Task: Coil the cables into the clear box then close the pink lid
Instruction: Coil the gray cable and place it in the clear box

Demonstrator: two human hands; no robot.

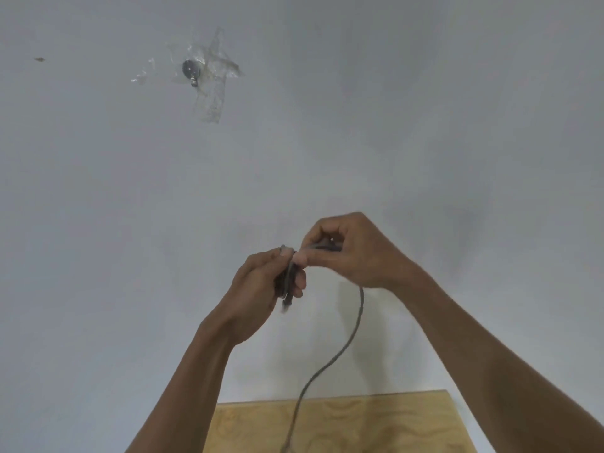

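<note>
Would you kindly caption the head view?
Both hands, left hand and right hand, coil a grey cable above a wooden table.

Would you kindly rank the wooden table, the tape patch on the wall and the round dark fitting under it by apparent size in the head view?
1. Wooden table, though cut off by the frame and nearer the camera.
2. Tape patch.
3. Round dark fitting.

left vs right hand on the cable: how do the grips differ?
The left hand sits lower and wraps a bunched, coiled part of the grey cable, one end poking out below. The right hand sits higher and pinches a single strand, the loose length trailing down to the wooden table. Both grip the same cable.
</note>
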